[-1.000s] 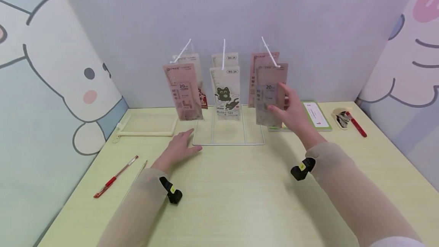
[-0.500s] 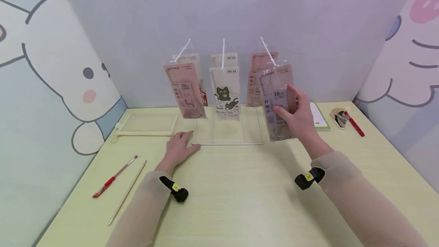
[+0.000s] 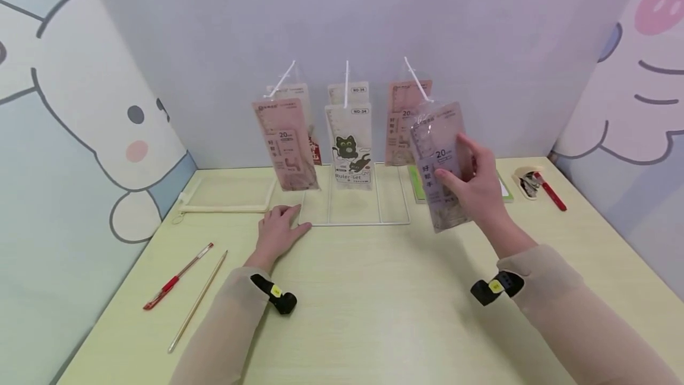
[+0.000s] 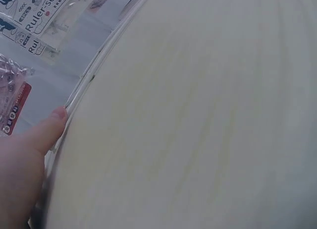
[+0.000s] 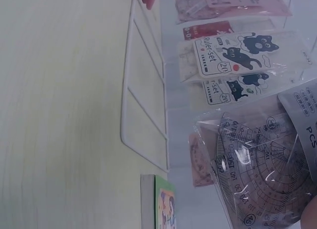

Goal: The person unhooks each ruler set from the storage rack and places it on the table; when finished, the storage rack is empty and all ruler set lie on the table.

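Note:
In the head view my right hand (image 3: 480,186) pinches a clear pack with a pinkish-grey card, a ruler set (image 3: 440,162), thumb in front and fingers behind. A protractor and set squares show through its plastic in the right wrist view. The pack tilts, and its top edge overlaps the tip of the right hook (image 3: 419,81). My left hand (image 3: 278,232) rests at the front left corner of the white wire display rack (image 3: 355,225), thumb (image 4: 55,119) on the front wire. A pink pack (image 3: 285,144) hangs on the left hook and cat-print ruler sets (image 3: 350,147) on the middle one.
Another pink pack (image 3: 399,126) hangs behind on the right hook. A green-edged book (image 3: 417,186) lies behind my right hand, with a stapler and red-handled tool (image 3: 550,191) farther right. Left are a zip pouch (image 3: 230,195), a red pen (image 3: 179,276) and a pencil (image 3: 199,302).
My right hand has drawn the front pack on the right hook forward, down and to the right, tilting it. The left hand has stayed at the rack's corner, settling slightly closer.

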### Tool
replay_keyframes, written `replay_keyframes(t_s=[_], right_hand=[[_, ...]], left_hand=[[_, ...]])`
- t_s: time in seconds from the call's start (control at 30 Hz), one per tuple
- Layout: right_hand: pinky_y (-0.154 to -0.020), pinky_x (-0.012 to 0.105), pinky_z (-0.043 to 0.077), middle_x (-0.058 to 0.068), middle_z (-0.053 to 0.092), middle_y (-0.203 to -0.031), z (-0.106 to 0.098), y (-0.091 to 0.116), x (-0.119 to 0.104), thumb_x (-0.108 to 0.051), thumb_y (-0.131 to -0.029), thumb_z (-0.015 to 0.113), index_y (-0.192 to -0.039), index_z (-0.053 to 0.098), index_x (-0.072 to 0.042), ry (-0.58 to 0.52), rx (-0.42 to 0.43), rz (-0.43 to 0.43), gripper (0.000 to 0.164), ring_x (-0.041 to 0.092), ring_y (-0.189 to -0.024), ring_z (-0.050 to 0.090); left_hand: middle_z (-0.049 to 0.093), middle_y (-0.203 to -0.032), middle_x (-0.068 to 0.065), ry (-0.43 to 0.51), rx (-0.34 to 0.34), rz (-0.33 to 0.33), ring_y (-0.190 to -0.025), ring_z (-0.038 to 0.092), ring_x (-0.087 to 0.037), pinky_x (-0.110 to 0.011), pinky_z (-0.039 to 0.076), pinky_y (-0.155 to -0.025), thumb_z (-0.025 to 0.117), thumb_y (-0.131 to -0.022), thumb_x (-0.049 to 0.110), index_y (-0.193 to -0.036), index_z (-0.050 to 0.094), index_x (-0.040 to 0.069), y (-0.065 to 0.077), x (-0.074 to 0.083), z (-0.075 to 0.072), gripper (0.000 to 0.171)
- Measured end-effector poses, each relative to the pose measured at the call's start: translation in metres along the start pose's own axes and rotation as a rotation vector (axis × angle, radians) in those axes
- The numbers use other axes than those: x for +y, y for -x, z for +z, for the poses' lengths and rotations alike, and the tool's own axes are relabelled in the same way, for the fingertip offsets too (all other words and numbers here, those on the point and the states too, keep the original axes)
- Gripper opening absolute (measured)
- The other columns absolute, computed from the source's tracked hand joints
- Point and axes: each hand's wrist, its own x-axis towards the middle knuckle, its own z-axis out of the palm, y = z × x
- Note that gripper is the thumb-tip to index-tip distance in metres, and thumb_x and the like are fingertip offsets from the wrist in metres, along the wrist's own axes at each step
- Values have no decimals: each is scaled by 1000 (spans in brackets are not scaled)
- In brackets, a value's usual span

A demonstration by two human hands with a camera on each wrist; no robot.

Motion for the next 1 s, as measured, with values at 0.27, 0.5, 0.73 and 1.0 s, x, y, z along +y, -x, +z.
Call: replay_keyframes(t_s=[0.27,0.5,0.73,1.0], right_hand=[[-70,23,43,8,38,-120,-11,12,6,-16,-86,68,-146,26,-29,40,-1,22,74,16,-92,47],[-84,40,47,14,39,-130,-14,20,39,-24,-86,68,-148,26,-17,98,-62,97,75,22,-104,47],[-90,56,39,25,31,-136,-20,32,74,-31,-88,65,-148,24,-8,172,-107,148,77,36,-114,40],[-91,66,31,37,20,-136,-41,42,102,-54,-83,62,-150,13,-3,348,-285,263,98,48,-118,30]], left_hand=[[41,-133,-17,-15,3,-3,-120,34,-37,-54,26,-93,54,-89,53,-137,50,16,1,0,0,61],[41,-133,-16,-27,-1,-13,-121,34,-37,-55,27,-94,53,-89,54,-137,50,17,0,0,-4,60],[41,-134,-17,-14,-9,-8,-122,33,-38,-56,26,-94,54,-89,53,-137,50,16,1,1,-4,60],[41,-134,-16,-28,-7,-11,-122,33,-38,-55,26,-94,54,-89,53,-137,50,17,1,1,0,60]])
